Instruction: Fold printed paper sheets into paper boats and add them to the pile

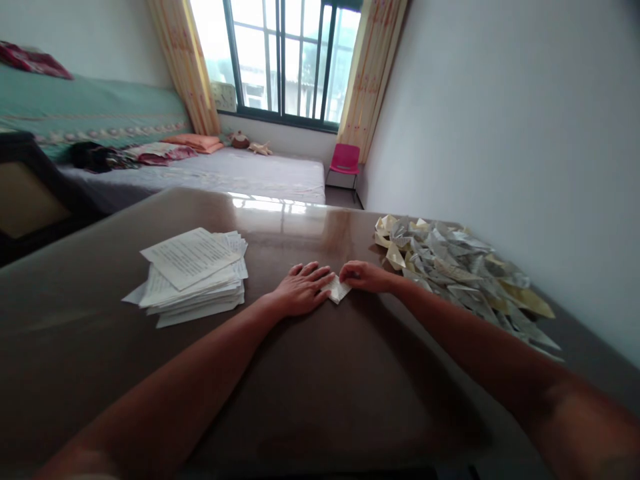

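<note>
A small folded piece of paper (339,290) lies on the brown glossy table (320,373), between my two hands. My left hand (303,289) rests flat with its fingers stretched out, the fingertips on the paper's left side. At the paper's right edge, my right hand (367,276) has its fingers curled and pinched on it. Part of the paper is hidden under the fingers. To the left sits a stack of printed sheets (195,280), its edges uneven. On the right lies a heap of folded paper boats (450,267), white and yellowish.
A white wall (525,133) runs along the table's right side. Beyond the far edge stand a bed (280,170) and a pink chair (345,160), below a window (280,60) with curtains. A dark wooden chair back (35,193) is at the left.
</note>
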Motion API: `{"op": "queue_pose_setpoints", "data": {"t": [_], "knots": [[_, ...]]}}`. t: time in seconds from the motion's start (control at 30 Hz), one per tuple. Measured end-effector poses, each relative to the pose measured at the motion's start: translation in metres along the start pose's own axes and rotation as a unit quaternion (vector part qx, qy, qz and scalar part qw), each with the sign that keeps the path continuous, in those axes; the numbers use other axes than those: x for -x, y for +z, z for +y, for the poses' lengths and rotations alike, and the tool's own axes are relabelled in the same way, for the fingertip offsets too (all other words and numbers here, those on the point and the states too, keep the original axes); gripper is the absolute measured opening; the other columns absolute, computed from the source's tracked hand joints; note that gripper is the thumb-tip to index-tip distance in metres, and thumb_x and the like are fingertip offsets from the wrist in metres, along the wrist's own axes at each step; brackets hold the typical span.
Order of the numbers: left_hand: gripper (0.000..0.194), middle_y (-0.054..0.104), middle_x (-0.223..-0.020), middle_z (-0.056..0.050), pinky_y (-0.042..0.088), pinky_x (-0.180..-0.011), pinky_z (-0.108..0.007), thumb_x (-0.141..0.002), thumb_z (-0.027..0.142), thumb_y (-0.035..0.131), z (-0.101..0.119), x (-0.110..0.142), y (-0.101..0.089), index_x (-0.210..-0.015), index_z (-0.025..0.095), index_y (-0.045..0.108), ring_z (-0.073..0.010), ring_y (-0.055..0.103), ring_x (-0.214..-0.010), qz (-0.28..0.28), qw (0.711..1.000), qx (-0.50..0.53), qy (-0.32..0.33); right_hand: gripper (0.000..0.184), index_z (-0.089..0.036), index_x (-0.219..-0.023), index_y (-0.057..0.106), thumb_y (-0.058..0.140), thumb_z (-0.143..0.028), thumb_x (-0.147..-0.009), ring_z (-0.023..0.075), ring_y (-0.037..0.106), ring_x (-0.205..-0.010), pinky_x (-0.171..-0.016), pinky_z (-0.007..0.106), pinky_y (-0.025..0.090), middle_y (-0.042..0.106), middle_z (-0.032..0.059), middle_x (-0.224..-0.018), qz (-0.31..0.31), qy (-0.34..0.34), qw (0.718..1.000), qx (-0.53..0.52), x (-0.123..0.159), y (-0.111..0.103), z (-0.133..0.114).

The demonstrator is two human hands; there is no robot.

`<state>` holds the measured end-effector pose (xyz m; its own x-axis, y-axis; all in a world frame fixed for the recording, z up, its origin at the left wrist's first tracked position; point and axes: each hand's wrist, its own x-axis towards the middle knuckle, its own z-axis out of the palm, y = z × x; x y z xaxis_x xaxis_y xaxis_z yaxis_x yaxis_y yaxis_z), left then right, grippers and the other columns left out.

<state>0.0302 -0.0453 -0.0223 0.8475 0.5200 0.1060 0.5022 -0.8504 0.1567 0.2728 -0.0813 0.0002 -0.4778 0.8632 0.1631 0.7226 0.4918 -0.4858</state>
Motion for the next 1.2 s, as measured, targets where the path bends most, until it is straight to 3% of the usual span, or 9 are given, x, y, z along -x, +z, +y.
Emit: {"op": "queue_pose_setpoints", "data": {"t": [0.17, 0.37, 0.5, 0.57, 0.67, 0.73, 0.97, 1.1, 1.2], "knots": [[0.053, 0.031, -0.153, 0.002, 0.016, -0.112, -0.048, -0.095, 0.054, 0.024, -0.001, -0.001, 0.002, -0.145, 0.037, 0.03, -0.0258, 0.022, -0.141, 0.002, 1.0, 0.009, -0.002, 0.039, -0.017, -0.108, 0.066, 0.039, -0.003, -0.084, 0.0173, 0.058, -0.097, -0.089, 0.033, 0.045, 0.068, 0.0076, -0.105, 0.121, 0.002, 0.991, 0.059, 0.02, 0.008, -0.034], [0.05, 0.036, -0.151, -0.001, 0.019, -0.111, -0.049, -0.097, 0.051, 0.024, 0.001, 0.0, 0.003, -0.142, 0.034, 0.036, -0.0254, 0.026, -0.14, 0.029, 1.0, 0.008, -0.002, 0.043, -0.019, -0.126, 0.057, 0.049, -0.01, -0.084, 0.0231, 0.05, -0.112, -0.096, 0.042, 0.039, 0.063, 0.009, -0.122, 0.038, -0.058, 0.973, 0.22, 0.044, 0.026, -0.06], [0.05, 0.043, -0.146, -0.004, 0.025, -0.11, -0.046, -0.094, 0.053, 0.037, -0.001, 0.001, -0.002, -0.137, 0.029, 0.046, -0.0257, 0.032, -0.136, 0.081, 0.996, 0.029, 0.04, 0.03, -0.022, -0.118, 0.063, 0.05, -0.025, -0.09, 0.0223, 0.054, -0.107, -0.092, 0.04, 0.04, 0.066, 0.0083, -0.116, 0.013, -0.076, 0.969, 0.235, 0.036, 0.016, -0.054], [0.047, 0.054, -0.134, -0.005, 0.032, -0.108, -0.041, -0.09, 0.052, 0.047, -0.003, 0.0, -0.006, -0.128, 0.026, 0.056, -0.0241, 0.041, -0.129, 0.105, 0.989, 0.057, 0.083, 0.028, -0.023, -0.114, 0.065, 0.054, -0.031, -0.089, 0.0211, 0.056, -0.105, -0.09, 0.038, 0.042, 0.067, 0.007, -0.112, 0.011, -0.078, 0.975, 0.21, 0.032, 0.01, -0.048], [0.032, 0.065, -0.113, -0.005, 0.043, -0.097, -0.033, -0.089, 0.046, 0.054, -0.006, -0.002, -0.01, -0.107, 0.023, 0.067, -0.0194, 0.055, -0.11, 0.108, 0.979, 0.1, 0.137, 0.034, -0.025, -0.112, 0.064, 0.064, -0.042, -0.082, 0.0201, 0.058, -0.101, -0.087, 0.035, 0.045, 0.067, 0.0053, -0.111, 0.017, -0.077, 0.985, 0.152, 0.029, 0.008, -0.038], [0.026, 0.067, -0.108, -0.004, 0.046, -0.093, -0.031, -0.09, 0.041, 0.055, -0.006, -0.002, -0.011, -0.104, 0.023, 0.068, -0.0179, 0.057, -0.105, 0.106, 0.977, 0.108, 0.148, 0.037, -0.025, -0.112, 0.064, 0.064, -0.046, -0.082, 0.0197, 0.058, -0.1, -0.087, 0.034, 0.046, 0.068, 0.005, -0.11, 0.037, -0.071, 0.99, 0.119, 0.029, 0.009, -0.033], [0.022, 0.067, -0.11, -0.002, 0.046, -0.093, -0.031, -0.093, 0.031, 0.05, -0.003, -0.002, -0.012, -0.106, 0.024, 0.067, -0.0164, 0.058, -0.104, 0.113, 0.978, 0.041, 0.171, 0.031, -0.022, -0.116, 0.061, 0.058, -0.034, -0.088, 0.0188, 0.057, -0.095, -0.084, 0.032, 0.045, 0.069, 0.0054, -0.105, 0.089, -0.053, 0.99, 0.1, 0.029, 0.022, -0.022], [0.022, 0.068, -0.106, -0.003, 0.047, -0.09, -0.03, -0.091, 0.035, 0.053, 0.004, -0.001, -0.015, -0.103, 0.024, 0.067, -0.0167, 0.059, -0.101, 0.13, 0.977, 0.022, 0.165, 0.019, -0.025, -0.105, 0.066, 0.053, -0.028, -0.092, 0.0174, 0.055, -0.094, -0.083, 0.032, 0.042, 0.069, 0.0035, -0.106, 0.081, -0.069, 0.987, 0.124, 0.029, 0.02, -0.02], [0.02, 0.068, -0.1, -0.003, 0.048, -0.084, -0.027, -0.092, 0.031, 0.05, 0.008, 0.0, -0.017, -0.099, 0.024, 0.068, -0.0152, 0.059, -0.093, 0.112, 0.982, 0.038, 0.15, 0.018, -0.024, -0.097, 0.068, 0.052, -0.03, -0.092, 0.0172, 0.056, -0.091, -0.08, 0.032, 0.039, 0.069, 0.0032, -0.101, 0.063, -0.078, 0.988, 0.118, 0.031, 0.014, -0.02]]}}
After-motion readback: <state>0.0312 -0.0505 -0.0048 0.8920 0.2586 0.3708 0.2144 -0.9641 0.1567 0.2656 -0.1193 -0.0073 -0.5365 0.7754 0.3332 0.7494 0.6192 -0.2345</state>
